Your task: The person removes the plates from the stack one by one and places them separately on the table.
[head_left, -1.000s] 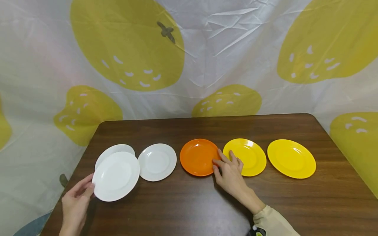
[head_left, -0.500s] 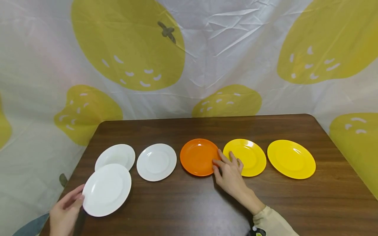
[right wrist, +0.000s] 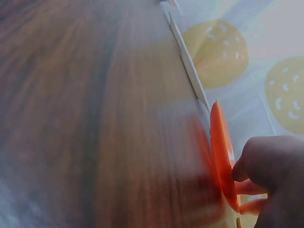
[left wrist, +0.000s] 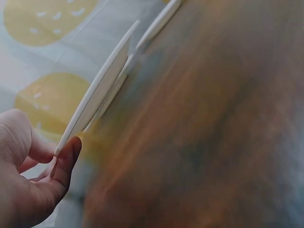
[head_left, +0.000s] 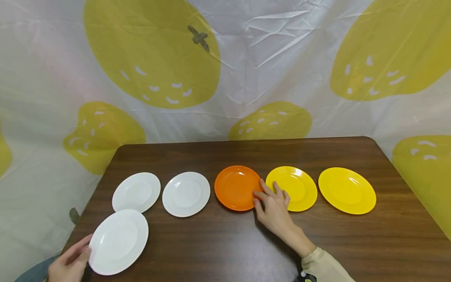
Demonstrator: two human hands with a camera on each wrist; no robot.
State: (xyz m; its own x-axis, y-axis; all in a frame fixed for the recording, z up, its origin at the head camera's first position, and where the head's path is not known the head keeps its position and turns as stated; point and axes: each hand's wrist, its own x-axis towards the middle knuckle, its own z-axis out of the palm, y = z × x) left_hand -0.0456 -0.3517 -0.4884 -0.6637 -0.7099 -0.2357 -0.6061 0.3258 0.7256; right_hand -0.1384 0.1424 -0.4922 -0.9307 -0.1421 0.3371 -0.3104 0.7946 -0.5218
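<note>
At the front left of the head view, my left hand pinches a white plate by its left rim. In the left wrist view this plate is held above the table, with the thumb on one face and fingers on the other. Its far edge slightly overlaps a second white plate lying behind it. A third white plate lies to the right. My right hand rests its fingertips on the right rim of an orange plate. Part of the neighbouring yellow plate is hidden beneath those fingers.
Another yellow plate ends the row on the right. All stand on a brown wooden table with rounded back corners. A white cloth printed with yellow fruit hangs behind the table.
My left hand has drawn the white plate toward the front left, uncovering more of the white plate behind it. The right hand and the other plates have stayed put.
</note>
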